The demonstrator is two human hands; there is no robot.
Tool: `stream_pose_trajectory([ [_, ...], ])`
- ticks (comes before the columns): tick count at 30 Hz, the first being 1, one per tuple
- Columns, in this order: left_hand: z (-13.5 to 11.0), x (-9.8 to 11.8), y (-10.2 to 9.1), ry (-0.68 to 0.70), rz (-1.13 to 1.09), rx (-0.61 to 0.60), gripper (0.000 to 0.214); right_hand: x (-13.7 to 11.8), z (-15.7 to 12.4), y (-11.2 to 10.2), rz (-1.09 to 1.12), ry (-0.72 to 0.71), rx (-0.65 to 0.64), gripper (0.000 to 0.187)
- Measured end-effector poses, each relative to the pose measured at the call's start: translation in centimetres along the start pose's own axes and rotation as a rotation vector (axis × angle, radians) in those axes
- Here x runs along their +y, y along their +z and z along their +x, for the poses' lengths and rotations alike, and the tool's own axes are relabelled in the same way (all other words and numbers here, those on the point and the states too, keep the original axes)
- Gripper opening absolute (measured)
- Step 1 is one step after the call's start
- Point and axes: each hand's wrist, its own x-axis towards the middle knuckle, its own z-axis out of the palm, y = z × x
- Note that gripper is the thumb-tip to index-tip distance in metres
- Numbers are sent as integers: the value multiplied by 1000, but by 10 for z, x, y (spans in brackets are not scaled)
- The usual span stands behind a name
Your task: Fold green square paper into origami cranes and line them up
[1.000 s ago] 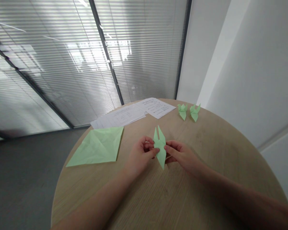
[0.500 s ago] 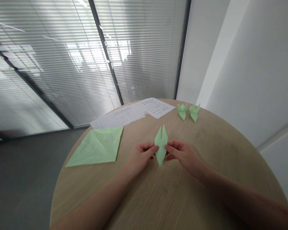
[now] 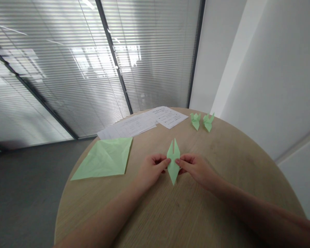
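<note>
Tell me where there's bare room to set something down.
On the round wooden table: between the right hand and the right rim, and nearer, between the forearms. Crowded: the far edge, with white printed sheets and two green folded paper figures; the left, with a flat green paper sheet.

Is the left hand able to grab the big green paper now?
Probably, once it lets go: the left hand pinches the folded paper, but nothing seems to stand between that hand and the big green paper.
</note>
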Motion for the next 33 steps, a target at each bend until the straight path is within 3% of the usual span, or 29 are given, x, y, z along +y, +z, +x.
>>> stream_pose_trajectory([
  [4, -2, 2, -1, 29, -6, -17, 25, 0, -1, 2, -16, -17, -3, 33],
  [11, -1, -1, 1, 0, 6, 83, 29, -2, 1, 3, 2, -34, -36, 32],
  [20, 0, -1, 1, 33, -76, 37, 24, 3, 3, 0, -45, -54, 10, 22],
  [25, 0, -1, 2, 30, -145, 51, 25, 2, 0, 0, -59, -108, -38, 24],
  [30, -2, 0, 4, 71, -32, 120, 21, -5, -6, 4, -68, -155, -59, 36],
  [33, -6, 4, 6, 92, 17, 106, 20, -6, -8, 6, -122, -160, -59, 29],
])
